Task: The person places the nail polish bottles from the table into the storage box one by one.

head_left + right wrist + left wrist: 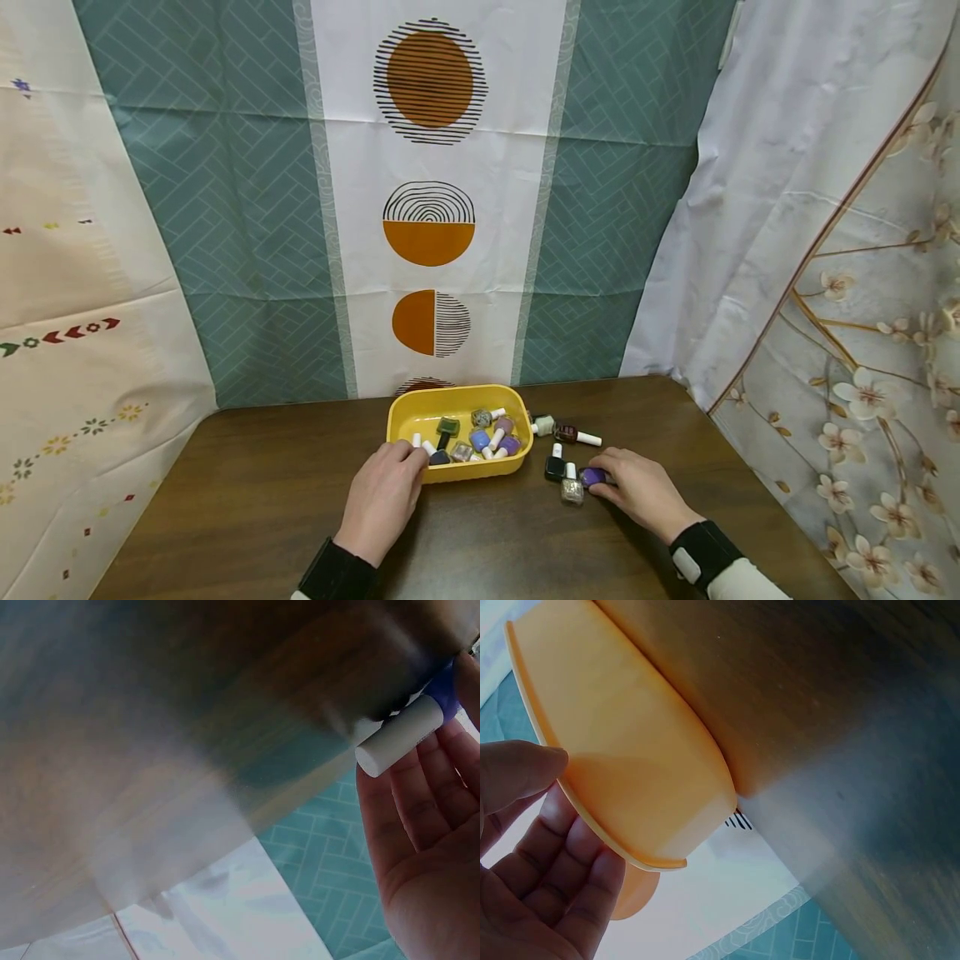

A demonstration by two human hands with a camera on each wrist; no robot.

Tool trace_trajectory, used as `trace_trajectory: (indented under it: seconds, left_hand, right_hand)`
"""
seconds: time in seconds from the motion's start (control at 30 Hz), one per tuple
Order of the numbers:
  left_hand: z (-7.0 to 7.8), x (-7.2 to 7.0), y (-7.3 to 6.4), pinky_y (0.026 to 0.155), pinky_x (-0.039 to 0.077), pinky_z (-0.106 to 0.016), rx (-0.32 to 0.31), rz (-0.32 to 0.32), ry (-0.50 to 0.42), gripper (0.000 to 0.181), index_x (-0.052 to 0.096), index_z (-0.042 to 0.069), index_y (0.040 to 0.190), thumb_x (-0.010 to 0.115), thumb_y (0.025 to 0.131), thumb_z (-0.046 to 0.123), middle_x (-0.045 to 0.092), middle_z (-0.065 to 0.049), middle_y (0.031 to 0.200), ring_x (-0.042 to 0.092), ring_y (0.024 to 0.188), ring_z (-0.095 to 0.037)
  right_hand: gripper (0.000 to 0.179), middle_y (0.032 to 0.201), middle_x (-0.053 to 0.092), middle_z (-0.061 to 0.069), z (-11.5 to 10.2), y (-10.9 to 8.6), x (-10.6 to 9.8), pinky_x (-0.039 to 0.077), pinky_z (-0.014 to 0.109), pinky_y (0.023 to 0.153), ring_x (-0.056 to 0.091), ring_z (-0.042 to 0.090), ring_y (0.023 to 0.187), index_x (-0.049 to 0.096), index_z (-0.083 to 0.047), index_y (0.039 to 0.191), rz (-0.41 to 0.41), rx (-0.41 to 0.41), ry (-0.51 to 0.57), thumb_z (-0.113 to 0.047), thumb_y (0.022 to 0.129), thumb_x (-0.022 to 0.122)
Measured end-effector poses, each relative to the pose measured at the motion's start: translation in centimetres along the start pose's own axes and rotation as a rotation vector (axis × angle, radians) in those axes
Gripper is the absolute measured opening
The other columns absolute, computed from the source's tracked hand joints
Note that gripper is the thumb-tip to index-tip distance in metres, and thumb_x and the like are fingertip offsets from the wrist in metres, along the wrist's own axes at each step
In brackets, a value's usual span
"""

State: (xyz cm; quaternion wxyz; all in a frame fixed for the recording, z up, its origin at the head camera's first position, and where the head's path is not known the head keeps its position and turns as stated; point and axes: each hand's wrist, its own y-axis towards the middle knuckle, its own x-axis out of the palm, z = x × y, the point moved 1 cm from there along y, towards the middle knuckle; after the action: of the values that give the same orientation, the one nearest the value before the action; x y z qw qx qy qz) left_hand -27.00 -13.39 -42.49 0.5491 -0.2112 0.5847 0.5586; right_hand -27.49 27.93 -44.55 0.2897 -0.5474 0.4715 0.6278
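A yellow plastic basket [480, 472] stands on the table, holding several nail polish bottles, among them a green one [448, 426] and a blue one [479, 439]. My left hand [384, 492] pinches its near left rim; in the left wrist view the thumb [525, 769] lies against the outer side. To the right of the basket, my right hand [637, 486] holds a purple nail polish bottle [592, 476] between thumb and fingers. Its white cap [401, 736] points away from the thumb in the right wrist view. Beside it are a glitter bottle [572, 491] and a black bottle [555, 467].
Behind these lie a dark red bottle [566, 432] and a pale green bottle [543, 426], close to the basket's right side. The brown wooden table [247, 500] ends at a hanging patterned cloth [435, 350]. A floral curtain [870, 400] borders the right edge.
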Motion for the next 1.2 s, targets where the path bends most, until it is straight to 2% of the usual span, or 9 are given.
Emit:
trace_trajectory:
  seconds: [0.2, 0.37, 0.7, 1.2]
  left_hand:
    - [0.1, 0.0, 0.0, 0.091, 0.061, -0.041, -0.006, -0.009, -0.001, 0.028, 0.076, 0.017, 0.107, 0.096, 0.087, 0.011, 0.066, 0.000, 0.099, 0.058, 0.090, -0.019]
    - [0.2, -0.1, 0.1, 0.092, 0.061, -0.041, -0.010, -0.023, -0.007, 0.028, 0.077, 0.016, 0.109, 0.095, 0.089, 0.012, 0.066, 0.000, 0.100, 0.057, 0.090, -0.019]
    - [0.2, -0.1, 0.1, 0.089, 0.060, -0.039, -0.009, -0.021, -0.004, 0.028, 0.076, 0.017, 0.108, 0.095, 0.088, 0.012, 0.064, 0.001, 0.098, 0.055, 0.088, -0.018]
    - [0.2, -0.2, 0.1, 0.090, 0.061, -0.041, -0.008, -0.027, -0.008, 0.028, 0.076, 0.017, 0.107, 0.096, 0.088, 0.011, 0.065, 0.001, 0.098, 0.056, 0.089, -0.019]
  right_hand:
    - [0.029, 0.101, 0.071, -0.009, -0.1, 0.2, -0.3, 0.061, 0.037, 0.077, 0.068, 0.008, 0.090, 0.081, -0.017, 0.110, 0.016, 0.016, -0.006, -0.032, 0.089, 0.095]
    - [0.029, 0.098, 0.069, -0.010, -0.2, 0.3, -0.8, 0.061, 0.038, 0.075, 0.069, 0.011, 0.089, 0.080, -0.017, 0.108, 0.078, 0.021, -0.007, -0.030, 0.087, 0.097]
    - [0.035, 0.096, 0.070, -0.008, -0.8, 0.9, -1.9, 0.060, 0.037, 0.069, 0.068, 0.011, 0.085, 0.080, -0.015, 0.107, 0.230, -0.064, -0.022, -0.026, 0.082, 0.101]
    - [0.036, 0.104, 0.073, -0.004, -2.9, 2.9, -3.6, 0.063, 0.038, 0.077, 0.070, 0.013, 0.092, 0.082, -0.013, 0.113, 0.211, -0.078, -0.001, -0.028, 0.085, 0.099]
